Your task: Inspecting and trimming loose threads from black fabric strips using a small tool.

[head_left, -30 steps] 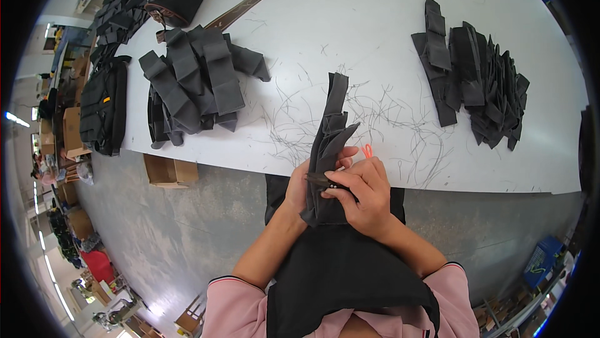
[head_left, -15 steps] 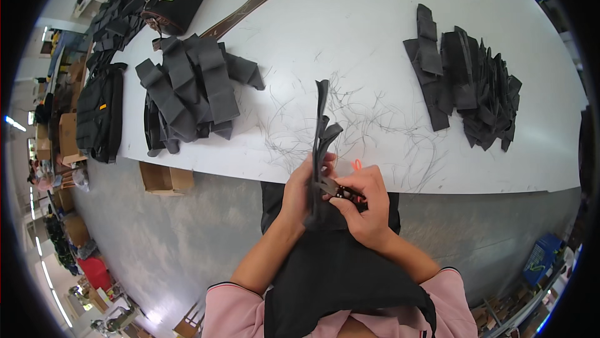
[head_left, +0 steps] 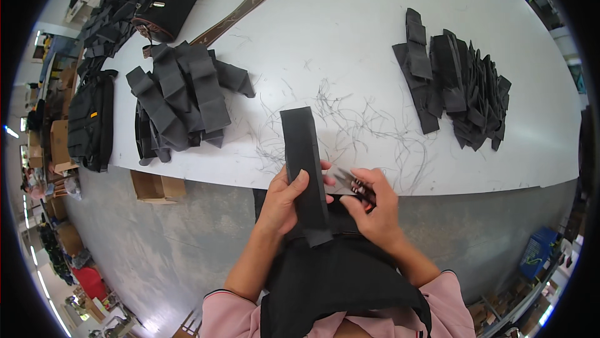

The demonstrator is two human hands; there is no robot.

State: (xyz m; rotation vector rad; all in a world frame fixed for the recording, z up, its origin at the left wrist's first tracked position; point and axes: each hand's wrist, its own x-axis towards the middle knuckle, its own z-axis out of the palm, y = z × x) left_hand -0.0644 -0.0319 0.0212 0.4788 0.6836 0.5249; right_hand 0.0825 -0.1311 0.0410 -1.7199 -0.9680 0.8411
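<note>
My left hand [head_left: 282,201] grips a dark grey fabric strip [head_left: 302,150], thumb across its face and fingertips showing past its right edge. The strip stands lengthwise over the table's near edge, its broad side toward me. Just right of it, my right hand [head_left: 377,210] is closed around small thread snips [head_left: 355,186], whose blades point toward the strip without touching it. Scattered dark thread ends [head_left: 350,116] lie on the white table [head_left: 337,38] beyond my hands.
A pile of folded dark strips [head_left: 187,94] sits at left, another pile [head_left: 469,88] at right. At the far left are a black shoulder bag [head_left: 172,0] with a brown strap and a black backpack [head_left: 92,122]. An open cardboard box [head_left: 156,188] stands on the floor.
The strip, edge-on before, has been turned so its flat face shows. The snips have moved off the strip, slightly to the right. My view has shifted a little.
</note>
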